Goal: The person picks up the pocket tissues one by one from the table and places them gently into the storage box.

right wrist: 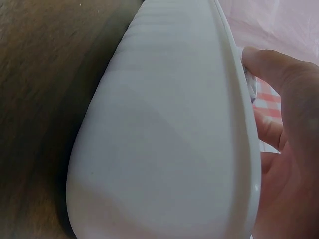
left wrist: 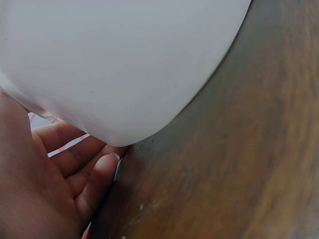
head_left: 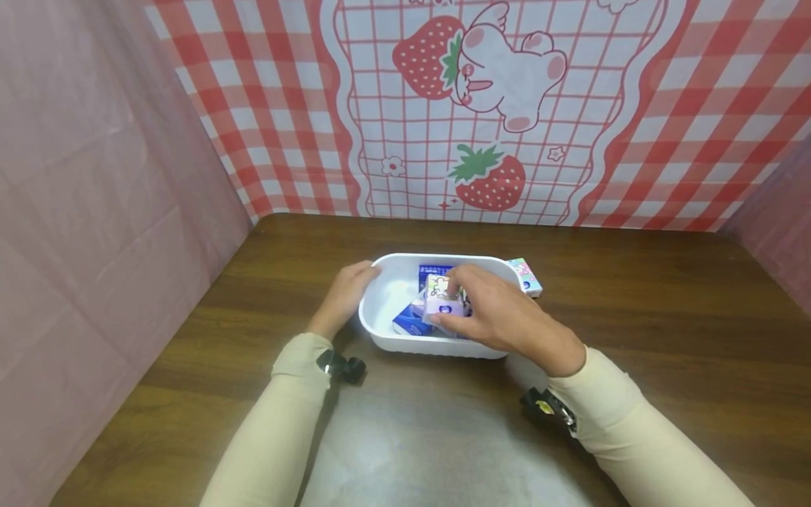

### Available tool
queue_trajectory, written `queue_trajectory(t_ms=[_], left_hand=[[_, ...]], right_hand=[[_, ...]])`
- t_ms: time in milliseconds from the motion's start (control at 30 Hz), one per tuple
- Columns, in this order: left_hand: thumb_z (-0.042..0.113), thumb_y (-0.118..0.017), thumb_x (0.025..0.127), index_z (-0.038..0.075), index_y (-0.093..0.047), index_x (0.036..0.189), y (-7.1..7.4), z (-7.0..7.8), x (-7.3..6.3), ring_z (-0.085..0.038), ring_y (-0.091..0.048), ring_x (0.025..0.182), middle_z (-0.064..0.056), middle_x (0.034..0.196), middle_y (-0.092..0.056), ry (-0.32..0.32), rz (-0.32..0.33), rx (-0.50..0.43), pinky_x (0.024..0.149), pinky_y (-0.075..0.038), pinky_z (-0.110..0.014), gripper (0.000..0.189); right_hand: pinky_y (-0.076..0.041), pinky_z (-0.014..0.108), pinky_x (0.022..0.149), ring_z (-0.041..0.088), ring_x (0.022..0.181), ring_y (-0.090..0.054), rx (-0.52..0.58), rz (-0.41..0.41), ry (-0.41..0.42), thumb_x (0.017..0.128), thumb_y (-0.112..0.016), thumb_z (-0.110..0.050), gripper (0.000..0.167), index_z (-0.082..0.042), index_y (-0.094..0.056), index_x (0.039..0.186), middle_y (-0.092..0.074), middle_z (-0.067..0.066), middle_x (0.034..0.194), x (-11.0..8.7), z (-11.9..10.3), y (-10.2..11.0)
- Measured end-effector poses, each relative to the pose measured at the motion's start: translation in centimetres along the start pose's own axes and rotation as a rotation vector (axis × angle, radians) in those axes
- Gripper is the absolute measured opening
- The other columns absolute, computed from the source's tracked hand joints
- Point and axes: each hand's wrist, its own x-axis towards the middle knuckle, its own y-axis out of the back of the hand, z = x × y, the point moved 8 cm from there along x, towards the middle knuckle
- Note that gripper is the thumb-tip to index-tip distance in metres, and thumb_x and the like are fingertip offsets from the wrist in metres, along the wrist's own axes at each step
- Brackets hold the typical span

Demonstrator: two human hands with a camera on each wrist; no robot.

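Observation:
A white oval basin (head_left: 405,345) stands on the table. At its left end my left hand (head_left: 345,296) grips the rim; in the left wrist view the left hand's fingers (left wrist: 75,154) lie bent against the outer wall. Over the basin my right hand (head_left: 500,310) pinches a small pale tissue pack (head_left: 443,299) with cartoon print between thumb and fingers. Beneath it are blue packs (head_left: 410,320), partly hidden by the right hand. From the right wrist, the basin's wall (right wrist: 159,119) hides most of the held pack.
Another small printed pack (head_left: 526,278) lies on the table behind the basin's right end. The brown wooden table (head_left: 665,317) ends at a red-and-white checked cloth (head_left: 272,105) with strawberries. A pale pink curtain (head_left: 95,211) hangs on the left.

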Motion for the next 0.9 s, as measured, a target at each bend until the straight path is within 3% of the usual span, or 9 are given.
queue_trajectory(t_ms=[900], left_hand=[[0.037, -0.048, 0.105, 0.008, -0.067, 0.115, -0.2, -0.13, -0.06, -0.026, -0.065, 0.084, -0.012, 0.096, -0.066, 0.022, -0.022, -0.018, 0.07, -0.056, -0.034, 0.036]], right_hand=[[-0.048, 0.03, 0.064, 0.013, 0.081, -0.053, -0.007, 0.033, 0.016, 0.086, -0.072, -0.057, 0.04, -0.021, -0.055, 0.094, -0.056, -0.005, 0.09, 0.12, -0.07, -0.01]])
